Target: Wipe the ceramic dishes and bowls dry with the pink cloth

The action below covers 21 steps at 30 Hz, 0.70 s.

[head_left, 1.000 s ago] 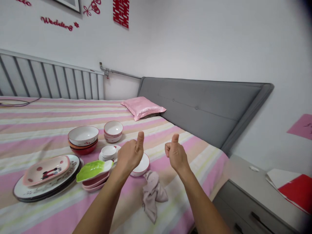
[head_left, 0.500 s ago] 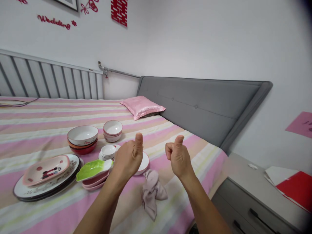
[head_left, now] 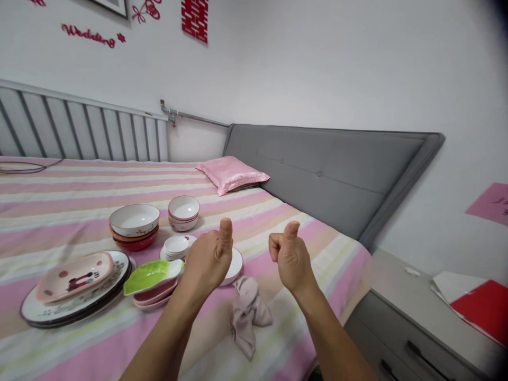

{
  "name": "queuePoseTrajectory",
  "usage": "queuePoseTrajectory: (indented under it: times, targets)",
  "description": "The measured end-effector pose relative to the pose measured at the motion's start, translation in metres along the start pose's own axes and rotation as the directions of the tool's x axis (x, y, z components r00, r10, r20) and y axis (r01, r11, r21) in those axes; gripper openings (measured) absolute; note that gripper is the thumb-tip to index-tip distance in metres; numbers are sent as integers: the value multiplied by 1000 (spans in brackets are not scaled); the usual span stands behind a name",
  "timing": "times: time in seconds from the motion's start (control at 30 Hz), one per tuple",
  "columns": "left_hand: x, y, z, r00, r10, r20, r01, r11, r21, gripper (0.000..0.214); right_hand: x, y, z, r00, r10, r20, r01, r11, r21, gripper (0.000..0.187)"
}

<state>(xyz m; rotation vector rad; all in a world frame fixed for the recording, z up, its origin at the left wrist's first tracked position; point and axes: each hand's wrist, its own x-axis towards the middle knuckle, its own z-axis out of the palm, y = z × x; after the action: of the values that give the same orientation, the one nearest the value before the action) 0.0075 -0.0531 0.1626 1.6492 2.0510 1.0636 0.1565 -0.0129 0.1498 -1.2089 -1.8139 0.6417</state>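
The crumpled greyish-pink fabric cloth (head_left: 246,312) lies on the bed (head_left: 99,344) with its striped pink, white and tan cover, between our two forearms as we look down. Its long axis runs roughly toward us, one end near the white bowl, another corner pointing right. On our left, a stack of large oval white plates (head_left: 113,275) with dark edges bears a pink oblong ceramic dish (head_left: 95,267), slanting up to the right. Behind stands a nested stack of wide bowls, a white bowl (head_left: 135,219) over orange and red ones. Our left hand (head_left: 209,256) and right hand (head_left: 292,256) are well apart, fingers curled in, thumbs raised. A green-and-white leaf-shaped dish (head_left: 148,278), white tip to the right, rests on pink dishes (head_left: 162,292). Smaller are the red-rimmed white bowl (head_left: 235,264), partly hidden by our left hand, nested small bowls (head_left: 183,209), and little stacked white dishes (head_left: 175,246).
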Motion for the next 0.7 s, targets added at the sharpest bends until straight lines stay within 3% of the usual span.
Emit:
queuePoseTrajectory:
  times: [0.23, 0.37, 0.47, 0.6, 0.7]
  targets:
    - [2, -1, 0, 1000, 1, -15, 0, 1000, 26, 71, 0, 0, -1, 1000, 2, 19, -1, 999, -39, 74]
    - [1, -12, 11, 999, -36, -21, 36, 999, 38, 71, 1, 8, 0, 990, 1, 138, 12, 996, -88, 69]
    - [0, -33, 29, 998, -45, -47, 45, 999, 7, 69, 4, 31, 5, 977, 34, 211, -20, 998, -65, 60]
    - [3, -66, 59, 995, -21, -95, 27, 998, 60, 65, 7, 81, 23, 976, 106, 189, -97, 994, -55, 56]
    - [8, -86, 80, 989, -33, -143, 34, 999, 7, 62, 8, 117, 44, 975, 141, 173, -133, 989, -61, 59]
